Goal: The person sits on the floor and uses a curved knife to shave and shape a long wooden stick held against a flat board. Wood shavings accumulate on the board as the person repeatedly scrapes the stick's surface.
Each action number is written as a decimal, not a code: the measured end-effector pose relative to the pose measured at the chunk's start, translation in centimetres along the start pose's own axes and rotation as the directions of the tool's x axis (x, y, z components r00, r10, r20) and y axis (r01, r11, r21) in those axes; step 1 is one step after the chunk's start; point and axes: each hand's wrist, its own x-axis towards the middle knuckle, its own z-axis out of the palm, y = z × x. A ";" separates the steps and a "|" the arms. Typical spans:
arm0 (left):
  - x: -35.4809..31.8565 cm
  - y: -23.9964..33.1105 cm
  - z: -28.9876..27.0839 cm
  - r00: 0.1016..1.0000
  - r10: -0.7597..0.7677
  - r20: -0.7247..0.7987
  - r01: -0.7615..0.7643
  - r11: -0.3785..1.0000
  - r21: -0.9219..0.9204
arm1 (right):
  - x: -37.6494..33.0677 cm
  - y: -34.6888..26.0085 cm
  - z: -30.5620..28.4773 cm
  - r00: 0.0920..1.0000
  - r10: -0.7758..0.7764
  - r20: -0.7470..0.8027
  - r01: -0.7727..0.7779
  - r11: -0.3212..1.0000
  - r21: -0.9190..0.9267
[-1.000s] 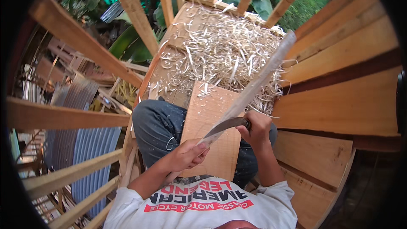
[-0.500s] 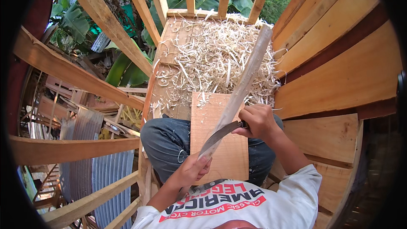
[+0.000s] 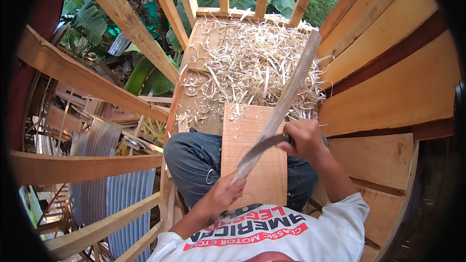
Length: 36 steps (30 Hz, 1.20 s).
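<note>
The right hand (image 3: 305,138) is curled tight round the dark handle of a curved blade (image 3: 259,154), right of centre in the frame. The left hand (image 3: 224,195), lower centre, has its fingers (image 3: 237,186) closed on the blade's other end. The blade lies across a long pale stick (image 3: 286,97) slanting toward the upper right. Under it a flat board (image 3: 252,165) rests on the lap. Shavings (image 3: 252,68) cover the floor ahead; slatted rails close in left, planks right.

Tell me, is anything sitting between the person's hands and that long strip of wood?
Nothing visible does. The left hand holds the strip's near end directly; the right hand grips a knife lying against it over the board.
</note>
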 end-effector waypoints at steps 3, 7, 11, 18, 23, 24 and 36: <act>-0.1 -0.1 -0.5 0.997 0.068 -0.046 -0.069 0.997 -0.019 | 0.0 2.7 2.0 0.783 0.589 -0.199 -0.498 0.786 0.366; 1.1 -1.9 -1.1 0.980 0.199 -0.012 -0.194 0.965 0.178 | -0.7 -0.6 2.4 0.990 0.062 -0.127 -0.053 0.996 0.078; 0.6 -2.7 -1.2 0.970 0.240 0.030 -0.241 0.954 0.175 | -2.7 6.5 3.2 0.529 0.847 -0.058 -0.617 0.431 0.658; 0.6 -3.0 -0.4 0.967 0.254 0.022 -0.255 0.954 0.161 | -2.8 3.1 3.6 0.916 0.267 -0.299 -0.203 0.952 0.228; 1.2 -1.9 -0.5 0.968 0.244 0.048 -0.248 0.923 0.293 | -0.6 0.5 1.7 0.989 0.073 -0.129 -0.054 0.988 0.144; 0.8 -1.3 -1.0 0.970 0.238 0.055 -0.244 0.935 0.258 | -0.8 2.1 2.4 0.906 0.392 -0.162 -0.312 0.875 0.370; -0.6 -0.9 0.3 1.000 -0.022 0.017 0.022 0.999 -0.025 | -0.2 1.5 0.4 0.949 0.223 -0.223 -0.185 0.966 0.180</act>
